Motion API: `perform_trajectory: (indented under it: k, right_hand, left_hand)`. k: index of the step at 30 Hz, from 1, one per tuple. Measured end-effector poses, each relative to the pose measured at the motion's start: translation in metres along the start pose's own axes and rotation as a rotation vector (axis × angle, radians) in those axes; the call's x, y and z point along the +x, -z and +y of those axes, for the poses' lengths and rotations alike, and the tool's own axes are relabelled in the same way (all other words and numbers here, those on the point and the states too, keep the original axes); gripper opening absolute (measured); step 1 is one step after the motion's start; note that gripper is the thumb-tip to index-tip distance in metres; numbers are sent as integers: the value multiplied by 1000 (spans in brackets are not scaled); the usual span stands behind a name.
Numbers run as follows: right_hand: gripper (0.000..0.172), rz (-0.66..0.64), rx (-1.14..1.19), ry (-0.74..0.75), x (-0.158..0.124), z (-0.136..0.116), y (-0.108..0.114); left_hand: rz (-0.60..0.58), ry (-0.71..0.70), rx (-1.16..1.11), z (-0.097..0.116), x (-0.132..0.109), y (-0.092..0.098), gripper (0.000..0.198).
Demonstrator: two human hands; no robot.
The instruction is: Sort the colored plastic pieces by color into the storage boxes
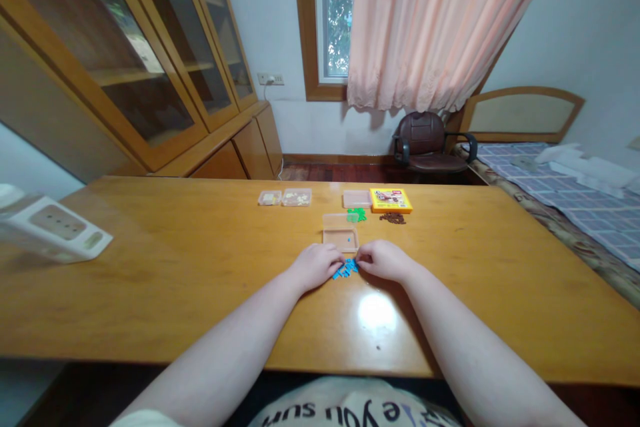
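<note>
A small pile of blue plastic pieces (345,270) lies on the table between my two hands. From the left, the curled fingers of my left hand (319,263) touch the pile; what they grip, if anything, is too small to make out. My right hand (383,260) is closed in a pinch at the pile's right edge, its fingertips against the blue pieces, and I cannot see clearly what is between them. Just beyond the hands stands a clear plastic box (336,244) with its lid open and one small blue piece (349,240) inside.
Green pieces (357,215) and brown pieces (393,218) lie in piles farther back. Behind them are a yellow box (391,201) and a clear container (357,199). Two containers with pale pieces (297,197) stand back left. A white device (55,227) occupies the table's left end.
</note>
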State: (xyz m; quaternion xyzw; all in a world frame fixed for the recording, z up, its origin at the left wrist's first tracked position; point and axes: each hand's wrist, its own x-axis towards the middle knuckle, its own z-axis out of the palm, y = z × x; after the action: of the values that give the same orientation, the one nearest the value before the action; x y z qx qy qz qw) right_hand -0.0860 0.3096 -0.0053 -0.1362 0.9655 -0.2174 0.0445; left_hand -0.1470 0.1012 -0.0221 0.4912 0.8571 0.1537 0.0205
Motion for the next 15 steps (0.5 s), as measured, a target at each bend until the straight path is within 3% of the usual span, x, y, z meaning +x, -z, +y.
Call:
perform_trajectory:
  k: [6, 11, 15]
  right_hand:
    - [20, -32, -132, 7, 1, -4, 0]
    - [22, -37, -200, 15, 1, -7, -1]
    - [22, -45, -230, -1, 2, -8, -1]
  left_hand:
    - [86, 7, -21, -3, -1, 1, 17]
    - [331, 207, -89, -15, 0, 3, 20]
    - [318, 319, -102, -23, 2, 5, 23]
